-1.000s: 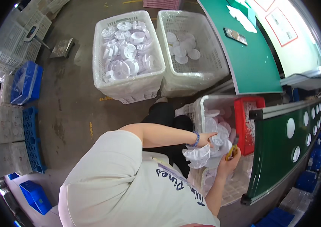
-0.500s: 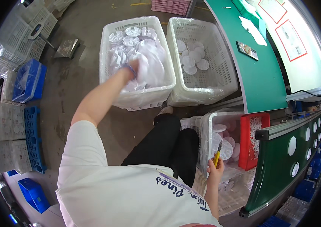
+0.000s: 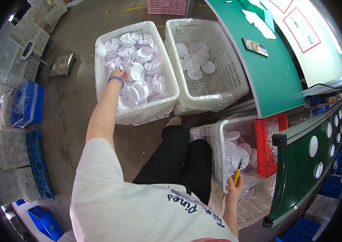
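Right now we reach our left hand [image 3: 118, 73] out toward eleven o'clock, into the full white crate [image 3: 134, 68] heaped with white plastic discs [image 3: 138, 72]. The fingers are loosely curled down onto the pile, touching the discs at its left side; we cannot tell whether they have closed on one yet. Our right hand [image 3: 234, 187] sits at four o'clock, fingers wrapped tight around a yellow-handled tool [image 3: 237, 171] that points up toward the near crate [image 3: 235, 151], where more discs lie beside a red tray [image 3: 270, 141]. A second white crate [image 3: 207, 64], at one o'clock, holds only a few discs on its bottom. The green worktop [image 3: 272, 68] curves away at two o'clock.

To do this pick well, we judge it best to take a single disc from the top of the heap by its rim, lifting straight up so that its neighbours do not slide or catch on it. The discs look light and nested, so a gentle pinch should serve better than a scoop. We would keep the tool's tip turned away from our legs [image 3: 179, 161] while the other arm is stretched out.
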Demonstrator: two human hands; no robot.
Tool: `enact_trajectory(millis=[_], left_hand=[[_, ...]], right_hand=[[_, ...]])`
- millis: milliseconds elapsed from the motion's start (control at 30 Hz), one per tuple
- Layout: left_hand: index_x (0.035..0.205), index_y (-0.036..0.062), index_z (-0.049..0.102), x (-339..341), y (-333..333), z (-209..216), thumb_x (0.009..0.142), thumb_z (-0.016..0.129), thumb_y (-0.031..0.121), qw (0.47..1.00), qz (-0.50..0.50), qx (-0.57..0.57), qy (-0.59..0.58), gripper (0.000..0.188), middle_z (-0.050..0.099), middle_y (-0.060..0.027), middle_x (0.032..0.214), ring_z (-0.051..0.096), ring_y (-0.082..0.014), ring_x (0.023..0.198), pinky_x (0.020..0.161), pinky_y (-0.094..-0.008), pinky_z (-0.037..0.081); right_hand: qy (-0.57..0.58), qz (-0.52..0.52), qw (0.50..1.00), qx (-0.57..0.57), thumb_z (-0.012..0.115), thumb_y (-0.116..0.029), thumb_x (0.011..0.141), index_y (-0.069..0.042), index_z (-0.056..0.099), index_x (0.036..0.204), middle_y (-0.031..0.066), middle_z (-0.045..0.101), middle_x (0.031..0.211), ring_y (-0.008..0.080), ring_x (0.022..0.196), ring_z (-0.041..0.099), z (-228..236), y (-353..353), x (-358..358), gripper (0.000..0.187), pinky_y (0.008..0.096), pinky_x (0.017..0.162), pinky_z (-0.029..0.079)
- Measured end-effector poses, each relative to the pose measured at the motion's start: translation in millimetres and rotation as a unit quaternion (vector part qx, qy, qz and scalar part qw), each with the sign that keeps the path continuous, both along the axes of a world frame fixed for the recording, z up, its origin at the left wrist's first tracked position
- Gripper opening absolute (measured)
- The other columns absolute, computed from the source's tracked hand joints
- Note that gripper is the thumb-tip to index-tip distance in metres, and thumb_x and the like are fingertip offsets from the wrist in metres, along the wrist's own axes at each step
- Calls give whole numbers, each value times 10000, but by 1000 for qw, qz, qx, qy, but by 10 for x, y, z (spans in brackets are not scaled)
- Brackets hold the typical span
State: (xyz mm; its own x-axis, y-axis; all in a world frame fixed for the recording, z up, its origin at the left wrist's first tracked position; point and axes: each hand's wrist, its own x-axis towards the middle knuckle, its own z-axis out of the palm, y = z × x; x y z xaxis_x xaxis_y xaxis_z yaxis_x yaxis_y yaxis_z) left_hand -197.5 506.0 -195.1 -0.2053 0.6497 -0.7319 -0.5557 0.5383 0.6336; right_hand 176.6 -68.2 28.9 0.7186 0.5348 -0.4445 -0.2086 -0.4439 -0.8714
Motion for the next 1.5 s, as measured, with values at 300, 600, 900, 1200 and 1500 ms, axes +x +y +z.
enact_trajectory(millis=[300, 600, 900, 1200, 1500], left_hand=[[1130, 60, 558, 205, -1870, 1387, 894, 548, 210, 940, -322, 112, 33, 280, 604, -67, 972, 588, -177, 838, 693, -281, 489], [1239, 64, 522, 214, -2916, 1396, 921, 545, 279, 884, -458, 41, 86, 384, 596, -91, 1135, 588, -162, 933, 808, -289, 490], [1217, 40, 527, 576, -3490, 1557, 930, 534, 240, 855, -503, 6, 125, 350, 638, -76, 1039, 634, -129, 820, 689, -236, 536], [1183, 51, 546, 907, -3713, 1752, 938, 523, 233, 825, -547, 18, 137, 306, 647, -65, 1014, 638, -107, 789, 655, -199, 522], [1177, 52, 559, 1822, -4180, 2187, 929, 533, 182, 725, -665, 142, 108, 281, 640, -52, 1018, 607, -95, 866, 758, -224, 484]], right_hand=[[-243, -38, 969, 22, 580, -16, 834, 22, 443, 1227, 105, 522, 1066, 193, 968, 520, -950, -996, 1054, 418, 291, 875, 417], [-193, -81, 952, -221, 625, -124, 712, 17, 569, 1031, 205, 616, 999, 346, 955, 591, -2317, -2294, 1732, 353, 397, 827, 463], [-90, -56, 957, -271, 812, -192, 592, -14, 446, 1157, 194, 589, 1016, 291, 851, 615, -3174, -2058, 1514, 696, 383, 762, 482], [19, -104, 947, -304, 721, -152, 648, 28, 476, 1061, 205, 611, 932, 323, 837, 627, -3735, -1612, 1365, 513, 409, 592, 511], [-229, -95, 955, -164, 628, -64, 727, 3, 459, 1128, 211, 580, 965, 344, 902, 593, -1934, -2161, 1287, 440, 394, 804, 462]])
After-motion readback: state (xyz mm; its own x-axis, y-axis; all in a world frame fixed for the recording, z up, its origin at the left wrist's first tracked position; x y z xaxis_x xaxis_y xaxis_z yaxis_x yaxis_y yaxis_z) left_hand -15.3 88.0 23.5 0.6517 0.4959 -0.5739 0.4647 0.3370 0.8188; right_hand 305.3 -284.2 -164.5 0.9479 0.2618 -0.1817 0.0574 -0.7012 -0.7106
